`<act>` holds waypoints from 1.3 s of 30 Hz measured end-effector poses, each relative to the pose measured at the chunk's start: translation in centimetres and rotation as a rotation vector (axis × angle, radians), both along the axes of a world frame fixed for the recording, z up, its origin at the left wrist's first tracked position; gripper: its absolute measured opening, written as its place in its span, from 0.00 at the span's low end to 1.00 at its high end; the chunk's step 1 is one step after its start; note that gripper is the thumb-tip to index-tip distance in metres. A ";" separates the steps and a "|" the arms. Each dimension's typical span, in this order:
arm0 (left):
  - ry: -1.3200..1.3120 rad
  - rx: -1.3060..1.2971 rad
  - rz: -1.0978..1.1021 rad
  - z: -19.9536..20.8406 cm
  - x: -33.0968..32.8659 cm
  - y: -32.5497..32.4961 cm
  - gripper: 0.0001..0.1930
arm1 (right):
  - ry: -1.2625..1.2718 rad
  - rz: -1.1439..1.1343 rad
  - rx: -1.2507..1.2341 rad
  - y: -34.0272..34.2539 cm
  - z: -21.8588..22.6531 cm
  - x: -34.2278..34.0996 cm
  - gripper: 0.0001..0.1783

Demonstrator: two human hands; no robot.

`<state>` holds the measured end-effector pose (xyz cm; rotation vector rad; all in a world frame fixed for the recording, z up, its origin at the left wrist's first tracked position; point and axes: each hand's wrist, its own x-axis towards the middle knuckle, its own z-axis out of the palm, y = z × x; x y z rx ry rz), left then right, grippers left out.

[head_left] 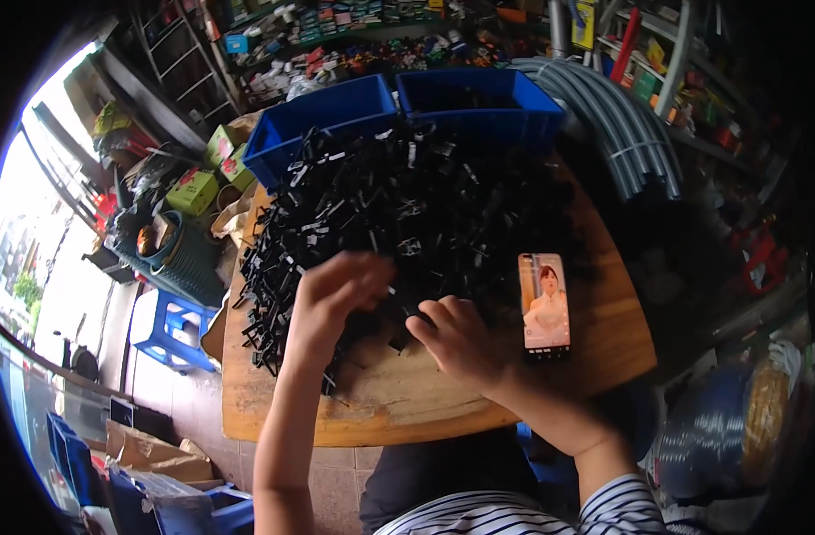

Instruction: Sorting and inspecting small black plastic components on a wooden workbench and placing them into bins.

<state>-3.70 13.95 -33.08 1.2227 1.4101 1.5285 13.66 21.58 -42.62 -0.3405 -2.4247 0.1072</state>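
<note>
A large heap of small black plastic parts (336,214) covers much of the wooden table (380,419), with white and silvery bits showing among them. My left hand (340,290) is at the heap's near edge, its fingers smeared by motion, so any grip is hidden. Just to its right, my right hand (456,334) is closed, thumb and fingers curled together at a small black plastic part (410,311). That part is too dark to make out in detail. One loose black part (397,342) lies on the wood between my hands.
Two blue bins (327,109) stand behind the heap; the right one holds dark parts. A lit phone (544,308) lies right of my right hand. Grey coiled tubing (635,143) hangs beyond the table's right side. A blue stool (171,330) stands to the left.
</note>
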 end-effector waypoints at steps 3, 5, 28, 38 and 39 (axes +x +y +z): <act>-0.083 -0.002 0.147 -3.0 0.0 -5.3 0.14 | -0.032 0.065 0.045 -0.8 0.4 -0.7 0.16; -0.148 0.049 0.198 -4.5 0.3 -7.3 0.15 | 0.017 0.054 0.019 -1.1 1.0 -1.0 0.15; -0.357 0.083 0.204 -9.0 5.3 -8.4 0.11 | 0.412 0.306 -0.795 -5.2 1.8 0.0 0.07; 0.484 0.230 0.383 -8.9 7.4 -9.8 0.12 | 0.250 0.421 -1.647 -5.6 -0.5 1.7 0.08; 0.523 0.224 0.377 -9.0 7.5 -9.8 0.12 | 0.286 0.430 -1.697 -5.8 -1.0 1.9 0.07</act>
